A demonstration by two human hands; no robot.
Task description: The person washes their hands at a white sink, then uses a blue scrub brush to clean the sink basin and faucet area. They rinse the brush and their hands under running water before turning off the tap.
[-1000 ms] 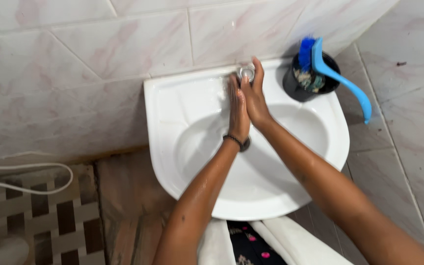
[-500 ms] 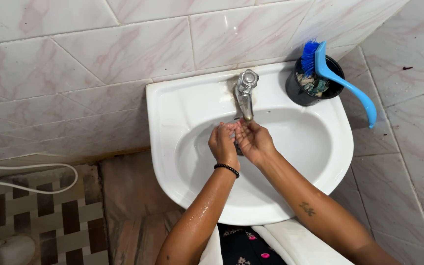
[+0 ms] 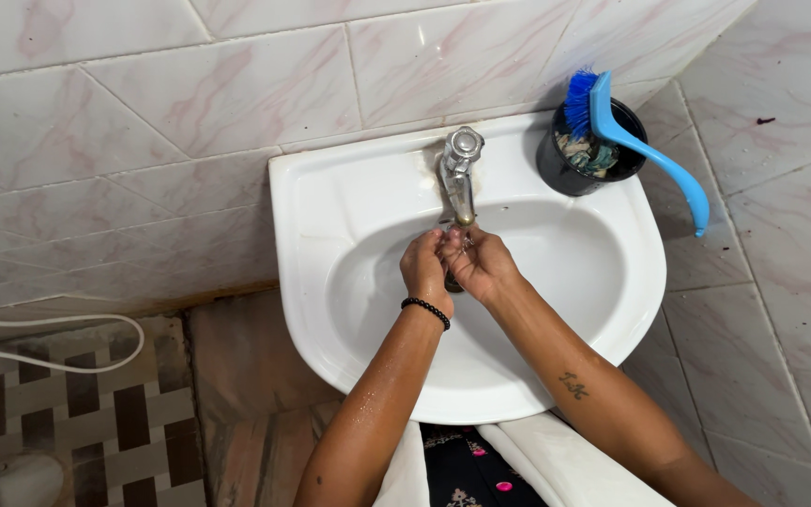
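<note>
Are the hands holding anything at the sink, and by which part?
Nothing is held: left hand and right hand press together under the tap.

A white wall-hung sink [image 3: 330,202] juts from the pink-veined tiles. On its back ledge a chrome tap [image 3: 459,174] stands at the middle, and a black cup [image 3: 574,164] sits at the right corner, holding a blue brush [image 3: 645,150] whose handle hangs out over the rim. Below, the floor [image 3: 68,413] is brown-and-cream patterned tile, with a white cord [image 3: 58,343] lying looped across it and, at the bottom left, something white and rounded, perhaps a toilet [image 3: 7,481].
</note>
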